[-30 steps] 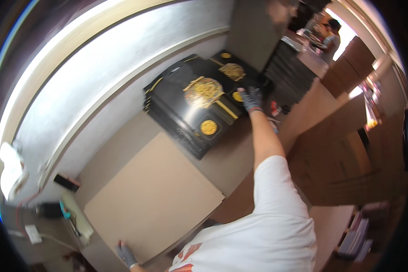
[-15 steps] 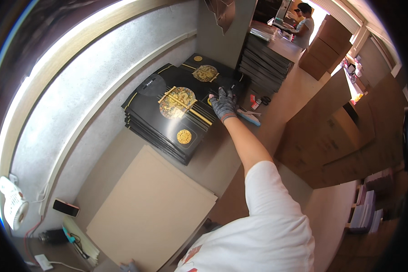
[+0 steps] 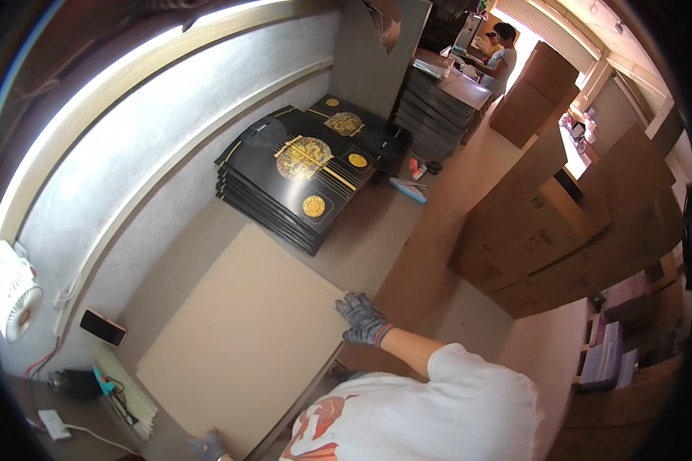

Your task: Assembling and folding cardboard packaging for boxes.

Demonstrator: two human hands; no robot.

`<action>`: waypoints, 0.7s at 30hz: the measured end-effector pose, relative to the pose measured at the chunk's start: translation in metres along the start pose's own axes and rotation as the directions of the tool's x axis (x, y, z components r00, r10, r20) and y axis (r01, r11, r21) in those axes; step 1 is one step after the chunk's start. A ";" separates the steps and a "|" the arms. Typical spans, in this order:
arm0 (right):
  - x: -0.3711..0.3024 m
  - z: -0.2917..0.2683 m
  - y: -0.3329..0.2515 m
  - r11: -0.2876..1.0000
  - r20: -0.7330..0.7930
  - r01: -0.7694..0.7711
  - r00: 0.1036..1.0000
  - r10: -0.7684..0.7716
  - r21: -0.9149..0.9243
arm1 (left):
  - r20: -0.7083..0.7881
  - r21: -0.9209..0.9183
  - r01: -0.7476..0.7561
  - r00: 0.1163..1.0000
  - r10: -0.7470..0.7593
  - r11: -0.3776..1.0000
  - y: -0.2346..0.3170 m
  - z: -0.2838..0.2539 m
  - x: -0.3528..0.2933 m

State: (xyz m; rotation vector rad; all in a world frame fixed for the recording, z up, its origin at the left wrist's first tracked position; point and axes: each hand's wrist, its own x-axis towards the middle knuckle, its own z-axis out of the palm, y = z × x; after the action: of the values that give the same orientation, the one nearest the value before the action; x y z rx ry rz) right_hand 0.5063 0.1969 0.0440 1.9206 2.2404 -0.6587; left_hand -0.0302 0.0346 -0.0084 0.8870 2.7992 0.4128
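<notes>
A stack of large beige cardboard sheets (image 3: 238,330) lies on the table in front of me. My right hand (image 3: 363,320), in a grey knit glove with bare fingertips, rests on the right corner of the top sheet, its fingers spread. At the lower edge of the view my left hand (image 3: 207,446), gloved alike, touches the near edge of the sheets with its fingers apart; its wrist is partly cut off. Beyond the sheets stands a stack of black panels (image 3: 314,206) printed with gold chopsticks and round patterned medallions.
Scissors (image 3: 434,167) and a blue-handled tool (image 3: 409,190) lie right of the panels. At left are a phone (image 3: 103,327), a white fan (image 3: 17,300) and cables. Open cardboard boxes (image 3: 553,230) stand at right. Two people work in the far background.
My right hand has left the black panels and come back toward me to the right corner of the cardboard sheets. My left hand stays at the near edge. The view has shifted slightly.
</notes>
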 end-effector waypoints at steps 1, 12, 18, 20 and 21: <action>-0.002 -0.014 -0.006 0.999 0.033 -0.033 0.999 0.033 0.013 | -0.047 0.069 -0.020 0.999 0.023 0.997 0.002 -0.005 0.001; -0.010 -0.004 0.000 1.000 -0.011 0.007 1.000 -0.007 -0.012 | 0.428 -0.642 0.146 0.882 0.195 0.753 -0.038 -0.055 0.054; 0.001 0.018 0.019 0.997 -0.145 0.079 0.987 -0.075 0.024 | 0.485 -0.780 0.175 0.775 0.404 0.600 -0.023 -0.078 0.043; -0.006 -0.006 0.004 0.999 -0.156 -0.036 0.987 0.039 0.024 | 0.513 -0.789 0.238 0.763 0.394 0.566 -0.026 -0.076 0.049; -0.004 -0.010 0.008 0.999 -0.155 -0.037 0.987 0.040 0.025 | 0.514 -0.788 0.238 0.762 0.394 0.567 -0.027 -0.074 0.053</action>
State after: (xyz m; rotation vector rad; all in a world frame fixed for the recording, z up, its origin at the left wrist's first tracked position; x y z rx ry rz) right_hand 0.5165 0.1983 0.0521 2.0882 2.2871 -0.5473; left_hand -0.1053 0.0290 0.0492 0.7053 1.5779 1.0787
